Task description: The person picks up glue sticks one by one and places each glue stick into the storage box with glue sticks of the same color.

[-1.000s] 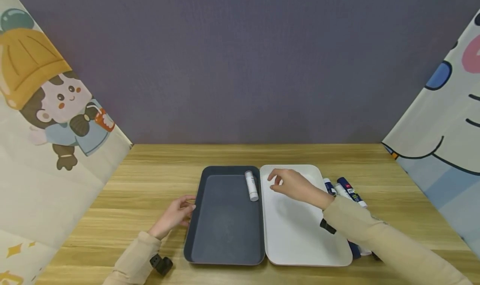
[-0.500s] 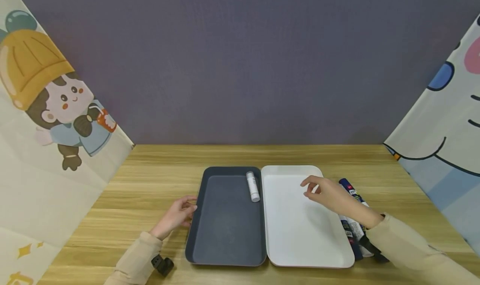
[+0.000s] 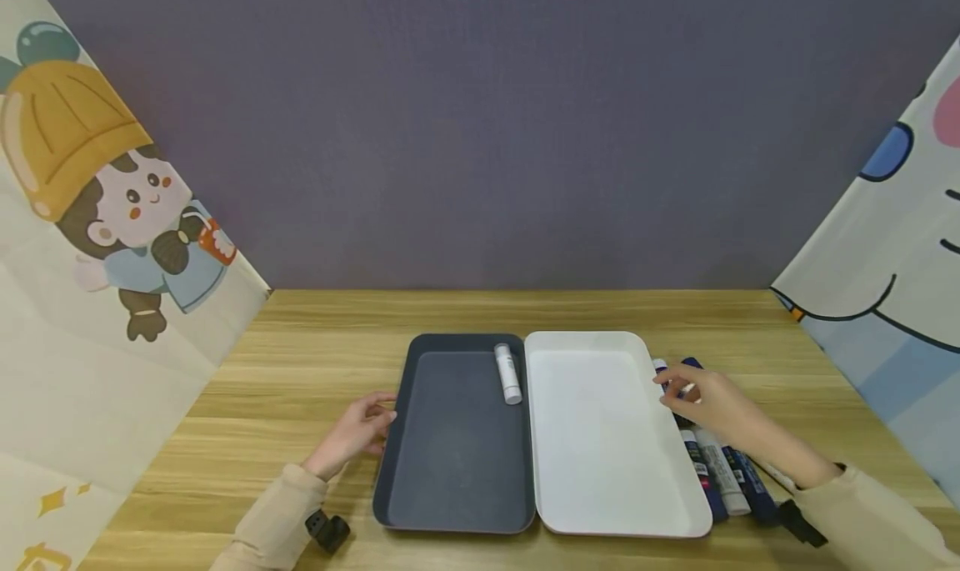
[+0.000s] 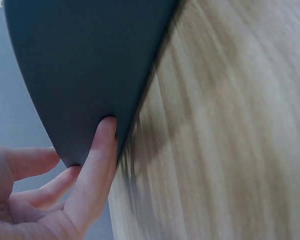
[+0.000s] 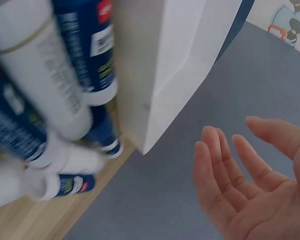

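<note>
One bare left hand (image 3: 356,428) rests its fingertips on the left outer wall of the dark tray (image 3: 450,463), fingers apart — a steadying touch, I'd judge, more than a hold. Inside that tray a single white tube (image 3: 507,374) lies near the far right corner, alongside the right wall. The white tray (image 3: 607,446) stands just beside. Past its right edge a jumble of blue and white tubes (image 3: 722,471) lies on the surface (image 3: 322,346), some overlapping. The right hand (image 3: 712,400) hangs over the near tubes — thumb and fingertips apart, holding nothing. This looks like the reaching step; the next move would call for lowering past the rim and pinching one tube without dragging its neighbours.
</note>
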Demonstrator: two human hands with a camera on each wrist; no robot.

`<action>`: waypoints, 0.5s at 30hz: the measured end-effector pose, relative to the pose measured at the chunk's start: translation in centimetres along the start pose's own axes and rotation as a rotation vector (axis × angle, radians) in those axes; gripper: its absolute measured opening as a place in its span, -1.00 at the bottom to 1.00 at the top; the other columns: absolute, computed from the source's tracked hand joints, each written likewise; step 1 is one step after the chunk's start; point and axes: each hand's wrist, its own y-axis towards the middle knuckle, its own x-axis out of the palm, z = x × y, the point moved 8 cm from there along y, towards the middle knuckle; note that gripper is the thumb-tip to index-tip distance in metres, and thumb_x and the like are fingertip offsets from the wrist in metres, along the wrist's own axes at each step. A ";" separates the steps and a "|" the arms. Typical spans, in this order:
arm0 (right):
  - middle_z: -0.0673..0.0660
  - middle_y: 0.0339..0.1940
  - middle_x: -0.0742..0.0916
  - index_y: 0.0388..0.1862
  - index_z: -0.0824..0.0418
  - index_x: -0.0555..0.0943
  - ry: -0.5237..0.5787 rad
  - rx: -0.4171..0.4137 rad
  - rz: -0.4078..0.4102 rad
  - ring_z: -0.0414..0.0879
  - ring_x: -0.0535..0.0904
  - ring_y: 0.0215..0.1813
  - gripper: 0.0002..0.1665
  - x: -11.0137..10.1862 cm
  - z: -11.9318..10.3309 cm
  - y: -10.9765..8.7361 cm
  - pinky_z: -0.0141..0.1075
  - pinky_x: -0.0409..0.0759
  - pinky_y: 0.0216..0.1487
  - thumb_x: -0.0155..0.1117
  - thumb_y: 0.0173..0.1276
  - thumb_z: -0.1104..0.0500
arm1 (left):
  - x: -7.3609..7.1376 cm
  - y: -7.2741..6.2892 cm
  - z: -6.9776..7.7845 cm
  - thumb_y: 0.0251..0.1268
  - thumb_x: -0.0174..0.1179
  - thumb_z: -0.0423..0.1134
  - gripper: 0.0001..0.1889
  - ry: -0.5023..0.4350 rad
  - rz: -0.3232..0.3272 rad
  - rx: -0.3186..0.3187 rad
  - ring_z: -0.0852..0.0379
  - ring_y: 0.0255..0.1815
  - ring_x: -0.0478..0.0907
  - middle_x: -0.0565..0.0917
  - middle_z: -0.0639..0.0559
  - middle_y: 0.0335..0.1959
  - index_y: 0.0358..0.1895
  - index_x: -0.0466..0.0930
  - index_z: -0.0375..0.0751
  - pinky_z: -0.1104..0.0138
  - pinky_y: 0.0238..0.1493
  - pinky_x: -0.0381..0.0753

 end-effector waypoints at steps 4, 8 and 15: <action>0.07 -0.39 0.61 -0.07 0.40 0.49 -0.022 0.032 0.040 -0.19 0.47 -0.46 -0.69 -0.8 1.5 -1.2 -0.39 0.40 -0.59 0.15 0.20 0.31 | 0.1 0.0 0.1 0.31 -0.09 -0.38 -0.57 -0.004 -0.008 0.001 0.05 -0.39 0.52 0.45 -0.37 -0.16 0.18 0.14 -0.54 0.19 -0.45 0.59; 0.09 -0.37 0.62 -0.07 0.38 0.49 -0.022 0.069 0.058 -0.20 0.48 -0.43 -0.69 -1.4 3.2 -2.3 -0.39 0.43 -0.55 0.15 0.19 0.31 | 0.1 0.0 0.1 0.30 -0.09 -0.39 -0.57 -0.004 -0.008 0.003 0.07 -0.41 0.51 0.46 -0.36 -0.17 0.18 0.15 -0.55 0.19 -0.46 0.59; 0.15 -0.32 0.64 -0.03 0.40 0.46 -0.050 0.087 0.075 -0.21 0.51 -0.40 -0.65 -2.3 5.6 -4.1 -0.40 0.47 -0.50 0.16 0.21 0.28 | 0.0 0.1 0.0 0.30 -0.09 -0.39 -0.57 -0.003 -0.005 0.003 0.07 -0.41 0.51 0.46 -0.36 -0.18 0.18 0.15 -0.55 0.20 -0.46 0.59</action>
